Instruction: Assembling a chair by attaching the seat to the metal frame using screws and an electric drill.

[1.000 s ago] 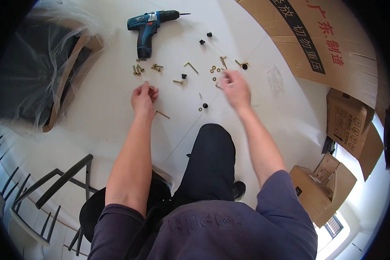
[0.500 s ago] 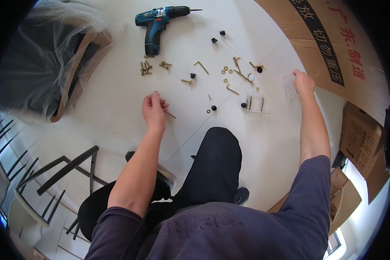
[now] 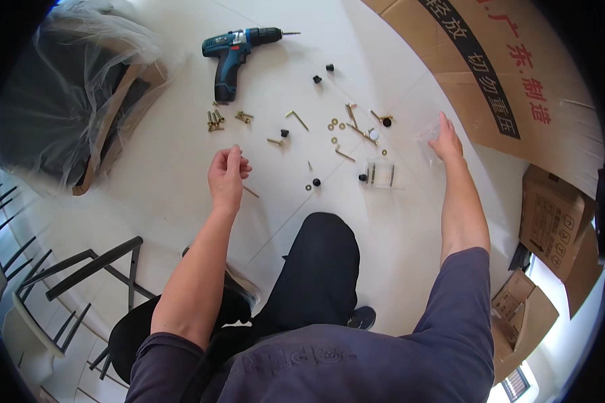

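My left hand (image 3: 226, 180) hovers over the white floor with its thumb and fingers pinched together. A tiny greyish bit may show at the fingertips, too small to make out. Beside it a thin brown stick-like piece (image 3: 251, 192) shows; whether the hand touches it I cannot tell. At the right, my right hand (image 3: 447, 140) has its fingers stretched out and thumb apart, beside a crumpled clear plastic bag (image 3: 429, 142). Between the hands lie brass-coloured bolts (image 3: 215, 121), hex keys (image 3: 298, 120), washers (image 3: 334, 127), black caps (image 3: 316, 183) and a clear packet with metal pins (image 3: 381, 174).
A blue-black cordless drill (image 3: 230, 64) lies at the far side. Plastic-wrapped dark panels (image 3: 54, 114) stand at left, above a black metal frame (image 3: 94, 269). Cardboard (image 3: 470, 74) borders the right, with a smaller carton (image 3: 551, 218) below. My knee (image 3: 316, 269) juts into the middle.
The whole view has shifted, so the floor things sit lower and further left. My right hand's fingers have spread from a pinch at the plastic bag. The left hand stays pinched.
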`<state>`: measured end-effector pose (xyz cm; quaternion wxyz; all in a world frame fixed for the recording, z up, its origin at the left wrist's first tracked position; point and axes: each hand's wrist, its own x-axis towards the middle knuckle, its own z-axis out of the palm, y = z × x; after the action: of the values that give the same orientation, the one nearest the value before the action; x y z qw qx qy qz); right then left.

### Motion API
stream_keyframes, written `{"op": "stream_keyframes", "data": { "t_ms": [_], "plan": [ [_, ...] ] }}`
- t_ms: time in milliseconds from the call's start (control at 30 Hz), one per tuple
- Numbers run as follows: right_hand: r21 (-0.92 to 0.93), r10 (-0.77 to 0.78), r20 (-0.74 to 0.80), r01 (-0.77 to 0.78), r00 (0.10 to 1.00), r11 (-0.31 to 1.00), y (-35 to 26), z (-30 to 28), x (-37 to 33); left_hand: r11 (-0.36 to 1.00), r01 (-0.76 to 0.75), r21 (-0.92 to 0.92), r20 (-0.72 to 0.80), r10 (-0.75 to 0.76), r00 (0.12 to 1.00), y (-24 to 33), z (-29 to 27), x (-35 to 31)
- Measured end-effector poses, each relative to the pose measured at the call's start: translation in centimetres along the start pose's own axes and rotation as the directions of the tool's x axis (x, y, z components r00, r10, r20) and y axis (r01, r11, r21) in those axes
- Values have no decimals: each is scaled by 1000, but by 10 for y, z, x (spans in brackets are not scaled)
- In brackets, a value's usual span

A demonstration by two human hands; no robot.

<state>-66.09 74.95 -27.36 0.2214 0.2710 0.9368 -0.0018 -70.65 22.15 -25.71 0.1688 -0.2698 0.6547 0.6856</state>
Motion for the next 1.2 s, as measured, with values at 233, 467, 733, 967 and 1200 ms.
{"op": "stream_keyframes", "data": {
  "t_ms": [233, 467, 733, 967, 1200],
  "plan": [
    [257, 91, -11, -85, 996, 963, 33, 16, 14, 998, 51, 41, 12, -52, 999, -7, -11, -5],
    [396, 78, 124, -121, 989, 910, 29, -1, 16, 995, 43, 94, 76, -50, 996, -11, 2, -10],
    [169, -38, -87, 52, 995, 984, -8, -18, -10, 982, -36, 186, 231, -8, 973, -7, 25, -23],
    [721, -282, -336, 438, 899, 537, -100, -67, -121, 845, -479, 240, 590, 264, 763, 9, 76, -40],
    [964, -413, -80, 177, 907, 201, -216, -54, -210, 796, -589, 141, 846, 213, 489, 38, 77, -40]
  ]
}}
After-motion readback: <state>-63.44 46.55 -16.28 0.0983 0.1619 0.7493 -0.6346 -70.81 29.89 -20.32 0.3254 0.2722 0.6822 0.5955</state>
